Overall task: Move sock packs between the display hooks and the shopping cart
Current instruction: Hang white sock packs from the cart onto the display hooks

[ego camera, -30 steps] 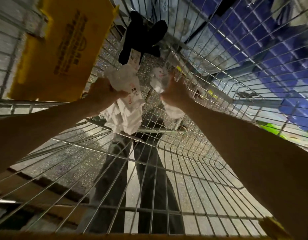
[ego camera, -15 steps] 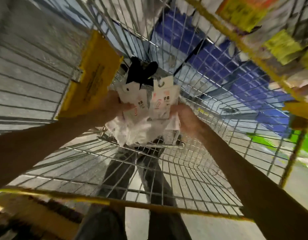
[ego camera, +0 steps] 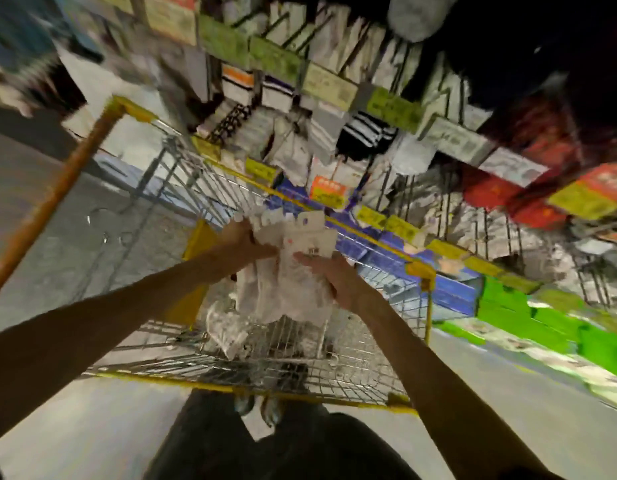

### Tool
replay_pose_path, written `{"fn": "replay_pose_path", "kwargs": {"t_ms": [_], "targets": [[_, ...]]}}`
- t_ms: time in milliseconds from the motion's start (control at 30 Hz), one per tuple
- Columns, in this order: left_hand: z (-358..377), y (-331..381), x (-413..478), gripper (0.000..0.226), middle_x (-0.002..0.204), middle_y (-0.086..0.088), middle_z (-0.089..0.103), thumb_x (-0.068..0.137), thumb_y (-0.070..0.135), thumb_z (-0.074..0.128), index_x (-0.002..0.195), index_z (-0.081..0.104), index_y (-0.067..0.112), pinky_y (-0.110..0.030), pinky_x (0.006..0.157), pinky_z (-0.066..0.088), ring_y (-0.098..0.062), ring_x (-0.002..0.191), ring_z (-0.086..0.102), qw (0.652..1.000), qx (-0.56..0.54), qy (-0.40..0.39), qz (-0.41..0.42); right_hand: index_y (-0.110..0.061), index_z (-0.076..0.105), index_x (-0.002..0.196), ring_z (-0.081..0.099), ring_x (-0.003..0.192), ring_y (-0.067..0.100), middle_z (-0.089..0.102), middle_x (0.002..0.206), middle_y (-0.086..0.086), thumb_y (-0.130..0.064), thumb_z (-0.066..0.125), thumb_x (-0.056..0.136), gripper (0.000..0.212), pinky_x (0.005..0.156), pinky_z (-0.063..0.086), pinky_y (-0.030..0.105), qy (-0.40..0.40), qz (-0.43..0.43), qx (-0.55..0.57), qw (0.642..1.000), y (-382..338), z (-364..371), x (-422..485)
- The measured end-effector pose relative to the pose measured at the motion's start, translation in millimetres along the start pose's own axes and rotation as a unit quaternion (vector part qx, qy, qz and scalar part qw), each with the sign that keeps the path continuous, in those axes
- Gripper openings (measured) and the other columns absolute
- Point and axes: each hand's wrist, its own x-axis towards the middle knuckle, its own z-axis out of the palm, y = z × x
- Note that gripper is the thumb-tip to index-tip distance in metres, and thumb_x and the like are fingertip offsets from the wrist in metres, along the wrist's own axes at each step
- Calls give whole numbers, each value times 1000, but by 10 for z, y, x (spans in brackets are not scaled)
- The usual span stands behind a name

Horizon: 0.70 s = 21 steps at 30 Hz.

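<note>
Gripping sock packs (ego camera: 295,282), left hand (ego camera: 243,245) and right hand (ego camera: 334,284) curl fingers (ego camera: 308,262).

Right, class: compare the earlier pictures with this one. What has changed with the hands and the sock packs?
The left hand and right hand have raised the white sock packs from deep inside the shopping cart towards its far rim and the sock display. This brought two separate bunches together into one. Both hands still grip the packs.

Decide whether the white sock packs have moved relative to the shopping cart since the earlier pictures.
Yes. The white sock packs have risen from deep inside the shopping cart, up toward its rim.
</note>
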Motion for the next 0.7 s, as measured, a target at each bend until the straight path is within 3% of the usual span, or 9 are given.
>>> {"fn": "replay_pose_path", "kwargs": {"t_ms": [67,133,200,267,333,400,500,600,700], "targets": [[-7,325,-122,38,103,-2,72,82,14,78,118,65,11,-14,66,54,-5,87,70,999,-23,-15,29,-15,72,99,72,88,29,75,95,11,-31,81,74,30,77,59,43,24,-13,-33,999,-120,-46,-240],[-42,674,-270,38,97,7,73,85,-6,68,117,64,13,-12,69,54,6,84,68,996,-69,-49,37,-18,73,100,70,96,33,75,100,10,-28,81,75,28,84,56,46,42,-42,-9,998,-251,-134,-474],[-84,948,-350,41,91,15,75,80,-14,67,101,75,20,-17,76,57,3,87,69,991,-81,-83,60,-13,70,108,71,92,25,75,103,8,-17,73,84,24,77,57,36,40,-71,43,996,-412,-215,-717],[-124,1211,-402,22,99,10,76,73,-1,78,90,76,12,-27,87,57,-4,97,70,989,-73,-105,79,-9,68,116,71,95,22,72,111,11,-17,68,89,28,78,57,33,12,-88,74,993,-599,-253,-957],[-172,1481,-427,39,108,-4,75,70,10,82,107,73,3,-32,87,58,-14,101,71,987,-87,-106,86,-8,67,119,70,98,24,71,114,12,-17,68,89,32,82,57,34,3,-105,91,990,-809,-282,-1129],[-185,1757,-473,34,108,-6,75,79,4,75,113,71,3,-27,79,59,-18,98,72,985,-110,-97,96,-11,65,124,68,107,27,69,118,12,-25,74,84,43,91,55,40,15,-114,92,989,-1005,-271,-1196],[-189,2138,-483,25,107,-10,75,85,6,71,110,72,4,-30,77,58,-20,92,73,979,-156,-73,105,-13,53,137,65,113,28,66,126,10,-40,87,70,79,98,51,48,52,-141,103,983,-1313,-196,-1339],[-180,2476,-459,11,100,-11,76,81,11,76,92,79,13,-40,88,55,-29,97,71,971,-203,-50,117,-6,64,123,69,105,28,71,113,13,-28,86,71,60,93,54,47,96,-211,148,962,-1622,-122,-1529],[-207,2796,-539,9,92,-5,77,81,12,77,79,80,20,-34,86,56,-22,89,72,963,-231,-24,139,-6,71,111,70,102,29,73,107,15,-24,82,76,42,93,54,46,110,-256,161,947,-1899,-16,-1763]]}}
